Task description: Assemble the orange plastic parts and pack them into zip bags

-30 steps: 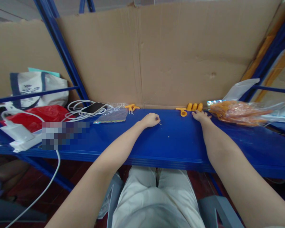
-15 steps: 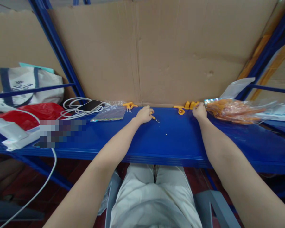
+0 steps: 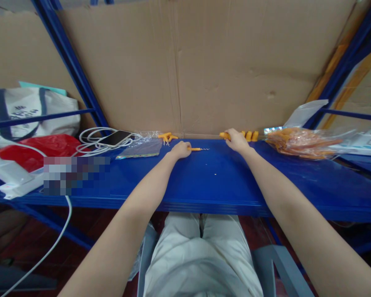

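My left hand (image 3: 181, 149) rests on the blue shelf (image 3: 204, 181), its fingers closed round the orange end of a small corkscrew-like piece (image 3: 199, 149) whose metal spiral points right. My right hand (image 3: 236, 140) is curled over an orange plastic part (image 3: 224, 135) at the back of the shelf. A few more orange parts (image 3: 251, 135) stand in a row just right of that hand. Another orange piece (image 3: 168, 137) lies left of my left hand, against the cardboard.
A clear bag of orange parts (image 3: 299, 142) lies at the right. At the left lie a small plastic bag (image 3: 140, 148), a phone (image 3: 116, 138) on coiled white cable, a red bag (image 3: 37, 150) and a white tote (image 3: 27, 111). A cardboard wall (image 3: 204, 70) backs the shelf.
My left hand has picked up the corkscrew piece and shifted left. My right hand slid left from the row of orange parts onto the single orange part.
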Available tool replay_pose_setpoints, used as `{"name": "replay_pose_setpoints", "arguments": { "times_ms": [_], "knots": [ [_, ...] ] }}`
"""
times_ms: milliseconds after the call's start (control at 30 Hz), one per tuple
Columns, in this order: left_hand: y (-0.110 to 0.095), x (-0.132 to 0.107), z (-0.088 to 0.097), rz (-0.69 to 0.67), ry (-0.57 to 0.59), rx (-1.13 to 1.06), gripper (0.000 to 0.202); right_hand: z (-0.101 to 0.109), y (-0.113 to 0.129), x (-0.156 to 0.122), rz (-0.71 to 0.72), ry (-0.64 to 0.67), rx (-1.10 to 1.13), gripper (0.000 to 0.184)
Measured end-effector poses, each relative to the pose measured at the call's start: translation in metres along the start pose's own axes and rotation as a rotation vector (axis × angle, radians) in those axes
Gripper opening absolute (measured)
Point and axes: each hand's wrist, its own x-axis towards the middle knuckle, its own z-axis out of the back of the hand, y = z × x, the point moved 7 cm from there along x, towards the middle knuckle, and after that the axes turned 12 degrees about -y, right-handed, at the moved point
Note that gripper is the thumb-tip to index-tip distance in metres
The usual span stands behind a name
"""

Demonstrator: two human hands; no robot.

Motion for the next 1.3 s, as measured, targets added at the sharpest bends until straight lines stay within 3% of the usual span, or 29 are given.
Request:
{"name": "replay_pose_setpoints", "arguments": {
  "times_ms": [133, 233, 567, 1033, 1300],
  "knots": [
    [0.003, -0.003, 0.002, 0.063, -0.004, -0.012, 0.033, -0.010, 0.046, -0.004, 0.217, 0.128, -0.049, 0.036],
    [0.000, -0.005, 0.003, 0.070, 0.002, -0.026, 0.032, -0.016, 0.059, -0.007, 0.272, 0.181, -0.084, 0.035],
    [-0.001, -0.005, 0.005, 0.080, -0.012, -0.046, 0.031, -0.020, 0.052, -0.009, 0.249, 0.237, -0.101, 0.036],
    [-0.013, -0.006, 0.009, 0.042, -0.118, -0.086, 0.030, -0.024, 0.068, -0.009, 0.266, 0.176, 0.077, 0.035],
    [-0.018, -0.009, 0.015, 0.016, -0.147, -0.098, 0.029, -0.031, 0.062, -0.007, 0.212, 0.171, 0.224, 0.034]
  ]
}}
